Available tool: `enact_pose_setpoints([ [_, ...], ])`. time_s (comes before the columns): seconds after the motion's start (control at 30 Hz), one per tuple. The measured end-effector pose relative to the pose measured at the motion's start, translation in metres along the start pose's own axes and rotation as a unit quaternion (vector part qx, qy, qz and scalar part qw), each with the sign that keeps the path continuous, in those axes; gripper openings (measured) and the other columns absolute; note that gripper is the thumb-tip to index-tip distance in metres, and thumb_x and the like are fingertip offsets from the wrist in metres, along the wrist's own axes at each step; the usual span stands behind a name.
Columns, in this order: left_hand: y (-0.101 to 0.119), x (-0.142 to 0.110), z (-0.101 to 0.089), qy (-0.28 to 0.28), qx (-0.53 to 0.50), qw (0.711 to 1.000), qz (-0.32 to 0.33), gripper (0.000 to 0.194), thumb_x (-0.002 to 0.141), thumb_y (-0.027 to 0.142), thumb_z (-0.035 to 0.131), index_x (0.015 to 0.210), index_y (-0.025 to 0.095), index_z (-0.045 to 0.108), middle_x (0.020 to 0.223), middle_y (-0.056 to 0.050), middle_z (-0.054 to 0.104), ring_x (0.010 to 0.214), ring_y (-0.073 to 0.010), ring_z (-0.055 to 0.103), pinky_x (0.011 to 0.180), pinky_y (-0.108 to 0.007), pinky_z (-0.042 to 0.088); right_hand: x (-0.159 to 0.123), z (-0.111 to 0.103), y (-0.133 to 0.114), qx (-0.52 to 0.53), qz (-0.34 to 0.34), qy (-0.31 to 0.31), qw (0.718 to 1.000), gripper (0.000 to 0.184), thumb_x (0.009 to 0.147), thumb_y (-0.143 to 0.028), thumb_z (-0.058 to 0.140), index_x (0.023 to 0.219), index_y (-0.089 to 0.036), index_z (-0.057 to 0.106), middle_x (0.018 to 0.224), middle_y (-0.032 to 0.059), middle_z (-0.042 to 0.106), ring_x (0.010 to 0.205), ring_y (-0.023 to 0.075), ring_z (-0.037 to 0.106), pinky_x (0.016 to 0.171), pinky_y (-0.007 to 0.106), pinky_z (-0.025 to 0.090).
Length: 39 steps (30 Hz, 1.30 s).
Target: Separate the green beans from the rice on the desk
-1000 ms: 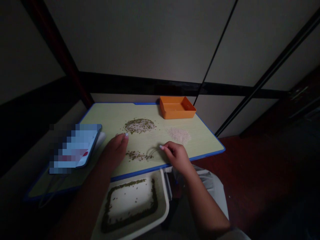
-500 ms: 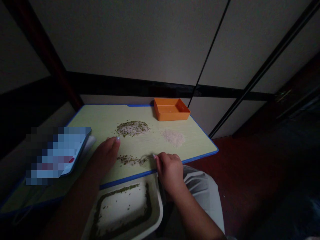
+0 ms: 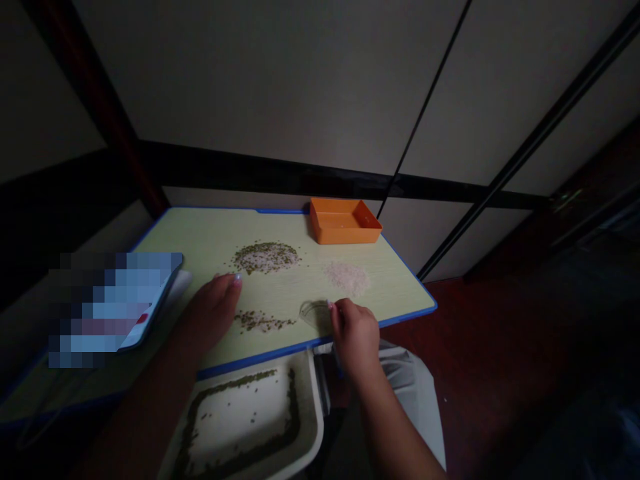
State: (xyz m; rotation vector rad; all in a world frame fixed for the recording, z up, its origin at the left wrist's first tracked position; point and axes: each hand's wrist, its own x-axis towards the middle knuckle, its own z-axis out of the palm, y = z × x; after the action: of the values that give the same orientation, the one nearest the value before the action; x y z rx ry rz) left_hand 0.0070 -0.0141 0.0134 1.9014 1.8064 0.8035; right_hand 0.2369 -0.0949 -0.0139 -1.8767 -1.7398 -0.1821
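My left hand [image 3: 215, 307] rests on the light green table, holding nothing that I can see, its fingers stretched out. Beyond it lies a heap of mixed green and pale grains [image 3: 267, 257]. A smaller strip of mixed grains [image 3: 263, 321] is just right of my left fingers. My right hand [image 3: 356, 333] is closed, thumb against fingers, on a thin looped wire-like piece [image 3: 313, 312]. The loop touches or hovers just over the tabletop, right of that strip; I cannot tell which. Past my right hand is a pile of pale grains [image 3: 349, 277].
An orange open box [image 3: 347, 233] stands at the table's back right. Below the blue front edge sits a white tray [image 3: 315, 427] with green grains along its inner sides. A phone-like device with a lit screen [image 3: 145, 293], partly blurred out, leans at the left. Cabinet panels [image 3: 280, 80] rise behind.
My right hand has moved a little to the right with the looped piece, drawing it away from the strip of grains. My left hand has hardly moved.
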Motion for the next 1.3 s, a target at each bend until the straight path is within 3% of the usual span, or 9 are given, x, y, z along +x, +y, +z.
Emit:
enact_pose_setpoints([
  [0.37,-0.004,0.002,0.002,-0.007,-0.001,1.000,0.011,0.032,0.087,0.045,0.028,0.084,0.023,0.051,0.095,-0.007,0.062,0.096,-0.0225,0.058,0.092,-0.041,0.046,0.010,-0.002,0.010,0.024,0.049,0.000,0.999,0.032,0.096,-0.034,0.041,0.076,-0.020,0.060,0.065,0.0055,0.067,0.059,0.0172,0.058,0.057,0.026,0.028],
  [0.57,-0.008,0.003,0.004,0.009,0.001,1.000,0.023,0.033,0.086,0.046,0.026,0.078,0.025,0.049,0.087,-0.005,0.060,0.088,-0.0225,0.057,0.087,-0.043,0.048,0.023,0.003,-0.002,0.021,0.040,-0.024,0.999,0.029,0.095,-0.032,0.044,0.078,-0.020,0.063,0.068,0.0051,0.070,0.058,0.0158,0.059,0.056,0.026,0.026],
  [0.8,-0.007,0.003,0.004,0.003,0.002,1.000,0.031,0.035,0.085,0.048,0.024,0.079,0.024,0.050,0.088,-0.006,0.060,0.091,-0.0239,0.058,0.088,-0.046,0.047,0.015,-0.004,-0.008,0.149,-0.002,-0.044,0.988,0.027,0.094,-0.034,0.046,0.079,-0.019,0.064,0.068,0.0024,0.068,0.061,0.0132,0.060,0.058,0.022,0.031],
  [1.03,-0.012,0.005,0.007,0.010,-0.009,1.000,0.023,0.038,0.086,0.049,0.025,0.090,0.023,0.053,0.099,-0.008,0.062,0.101,-0.0244,0.057,0.095,-0.045,0.045,0.005,-0.012,0.001,0.115,0.013,-0.017,0.993,0.030,0.094,-0.034,0.044,0.076,-0.019,0.063,0.063,0.0018,0.063,0.057,0.0135,0.054,0.056,0.022,0.030],
  [1.3,-0.013,0.007,0.008,0.011,-0.007,0.999,0.030,0.035,0.086,0.049,0.025,0.081,0.025,0.050,0.090,-0.006,0.061,0.094,-0.0246,0.058,0.090,-0.046,0.047,0.001,-0.006,0.001,0.104,0.012,-0.025,0.994,0.029,0.094,-0.033,0.044,0.077,-0.019,0.063,0.064,0.0024,0.065,0.058,0.0142,0.057,0.056,0.022,0.030],
])
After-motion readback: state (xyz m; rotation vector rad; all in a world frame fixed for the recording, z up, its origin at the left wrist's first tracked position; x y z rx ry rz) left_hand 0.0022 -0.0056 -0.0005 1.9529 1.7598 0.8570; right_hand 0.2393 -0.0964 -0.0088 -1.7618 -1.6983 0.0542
